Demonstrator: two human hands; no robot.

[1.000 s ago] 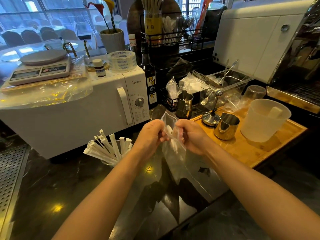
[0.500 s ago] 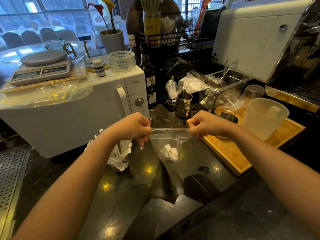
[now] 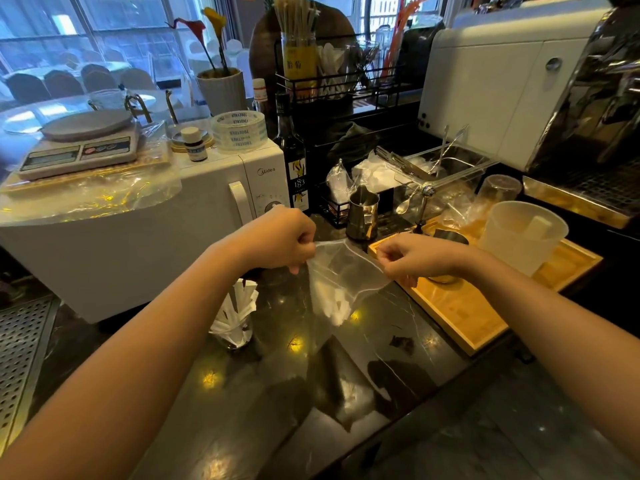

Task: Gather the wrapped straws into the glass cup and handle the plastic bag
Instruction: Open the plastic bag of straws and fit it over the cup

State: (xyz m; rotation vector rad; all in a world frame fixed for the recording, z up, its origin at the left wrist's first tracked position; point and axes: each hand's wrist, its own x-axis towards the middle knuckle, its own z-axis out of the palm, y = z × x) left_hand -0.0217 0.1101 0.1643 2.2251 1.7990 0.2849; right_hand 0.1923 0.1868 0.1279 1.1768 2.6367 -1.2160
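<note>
Here, the left hand [image 3: 277, 239] and right hand [image 3: 414, 256] are pinching opposite top corners of a clear plastic bag [image 3: 341, 275], holding it open above the dark counter [image 3: 311, 393], beside a glass cup [image 3: 232, 336] bristling with wrapped straws [image 3: 239, 306].

Both forearms were bare from the bottom edge of the view to the wrists, with no sleeve, cuff or glove on either. The left hand [image 3: 280, 239] wore no ring, watch or band that I could see, and the right hand [image 3: 415, 256] was equally unadorned. The fingers [image 3: 393, 252] were slim, the nails too small and blurred to judge. The arms looked slender and smooth, widened toward the camera by the lens. Nothing above the forearms showed.
</note>
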